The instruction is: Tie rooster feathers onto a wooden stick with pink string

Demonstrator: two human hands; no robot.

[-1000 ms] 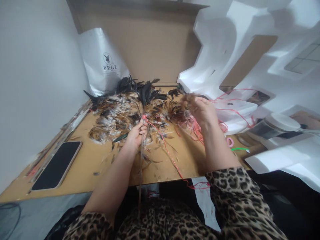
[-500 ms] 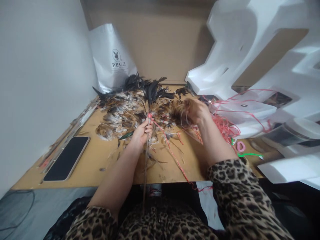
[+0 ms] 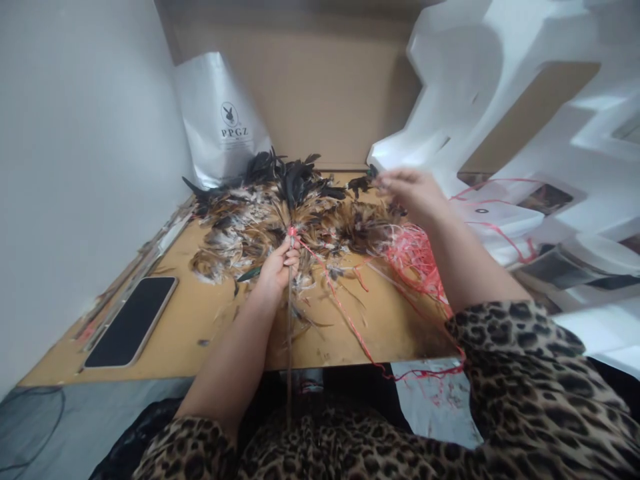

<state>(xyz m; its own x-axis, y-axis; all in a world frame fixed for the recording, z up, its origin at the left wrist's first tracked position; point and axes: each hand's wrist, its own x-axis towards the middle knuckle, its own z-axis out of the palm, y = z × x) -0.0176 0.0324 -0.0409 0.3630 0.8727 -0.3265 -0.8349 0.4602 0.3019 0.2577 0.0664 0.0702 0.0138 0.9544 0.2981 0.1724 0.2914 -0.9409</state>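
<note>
My left hand [image 3: 281, 262] is closed around a thin brown stick [image 3: 289, 333], just below a red string binding [image 3: 293, 231]. Black feathers [image 3: 296, 183] and brown ones fan out above the binding. A red string [image 3: 340, 303] runs from there to the right and over the table's front edge. At the right back, my right hand [image 3: 407, 189] is raised, its fingers bent and smeared by motion. The fingertips are close to a few dark feathers [image 3: 361, 183]; whether they pinch one cannot be made out. Brown feathers [image 3: 363, 220] lie heaped below it.
A phone [image 3: 133, 323] lies at the left of the table [image 3: 200, 360]. Behind the feathers stands a silver bag [image 3: 220, 120]. Tangled red string [image 3: 413, 260] is piled under my right forearm. White foam packaging [image 3: 450, 87] and a white container [image 3: 505, 220] take up the right side.
My right hand has moved right and up from the brown feather heap to beside the dark feathers, uncovering the red string pile. My left hand keeps its grip on the stick.
</note>
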